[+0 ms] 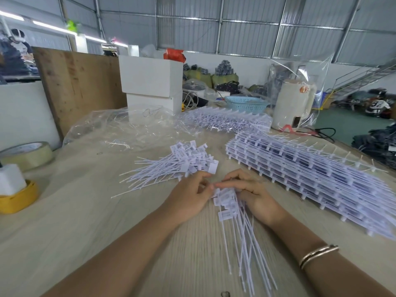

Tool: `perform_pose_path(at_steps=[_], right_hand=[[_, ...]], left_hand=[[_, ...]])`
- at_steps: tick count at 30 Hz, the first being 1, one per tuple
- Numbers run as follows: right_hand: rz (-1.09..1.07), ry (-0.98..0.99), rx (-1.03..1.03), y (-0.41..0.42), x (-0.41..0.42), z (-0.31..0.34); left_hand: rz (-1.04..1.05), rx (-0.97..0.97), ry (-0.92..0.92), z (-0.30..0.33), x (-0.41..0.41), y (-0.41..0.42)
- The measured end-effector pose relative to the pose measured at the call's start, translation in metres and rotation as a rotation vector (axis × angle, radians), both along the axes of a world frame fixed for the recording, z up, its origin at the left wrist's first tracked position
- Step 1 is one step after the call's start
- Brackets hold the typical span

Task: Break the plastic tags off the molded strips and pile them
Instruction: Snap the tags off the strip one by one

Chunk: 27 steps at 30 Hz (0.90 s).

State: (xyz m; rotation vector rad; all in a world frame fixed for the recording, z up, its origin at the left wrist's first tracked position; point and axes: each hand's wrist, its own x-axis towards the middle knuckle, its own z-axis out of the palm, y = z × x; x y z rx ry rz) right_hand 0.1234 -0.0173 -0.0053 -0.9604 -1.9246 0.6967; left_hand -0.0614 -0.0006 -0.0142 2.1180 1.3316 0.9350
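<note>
A bundle of white plastic tags (230, 207), heads up and long tails fanned toward me, lies on the table between my hands. My left hand (189, 197) pinches the heads at the bundle's top left. From the right, my right hand (250, 192) holds the same bundle with curled fingers. A loose pile of broken-off tags (182, 162) lies just beyond my left hand. A tall stack of molded strips (310, 174) stretches along the right, and a second heap of strips (227, 120) sits farther back.
Crumpled clear plastic bag (128, 127) lies at the back left. A tape roll (27, 154) and a yellow tape holder (18, 196) sit at the left edge. White boxes (150, 80), a blue basket (246, 103) and a white appliance (293, 103) stand behind. The wooden table (85, 211) drops off at right.
</note>
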Motion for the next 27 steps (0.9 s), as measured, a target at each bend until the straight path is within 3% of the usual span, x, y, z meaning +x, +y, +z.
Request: perform_pose_path(at_steps=[3,6,9,11,13,15,18,21,27], right_hand=[[-0.068,0.063,0.001,-0.005,0.001,0.003],[-0.306,0.136,0.040,-0.012,0.014,0.018],[-0.482,-0.254,-0.099,-0.024,0.037,0.044],[-0.387,-0.651,-0.352,-0.035,0.045,0.054],[-0.269,-0.841,-0.511,-0.042,0.036,0.052],[-0.221,-0.922,-0.480,-0.043,0.016,0.044],[-0.232,-0.728,-0.429,-0.039,-0.005,0.034],[-0.224,-0.526,-0.435,-0.036,-0.014,0.028],[-0.213,-0.419,-0.388,-0.031,-0.023,0.013]], left_hand=[[0.141,0.077,0.095,0.004,-0.003,-0.007],[0.167,0.020,0.294,0.010,-0.006,-0.017],[0.112,-0.077,0.390,0.012,-0.002,-0.027],[0.082,-0.075,0.392,0.012,0.005,-0.032],[0.067,-0.040,0.406,0.009,0.013,-0.036],[0.061,0.015,0.405,0.007,0.020,-0.039],[0.033,0.098,0.408,0.006,0.021,-0.040],[0.006,0.057,0.467,0.009,0.017,-0.036],[0.002,-0.058,0.393,0.012,0.018,-0.033]])
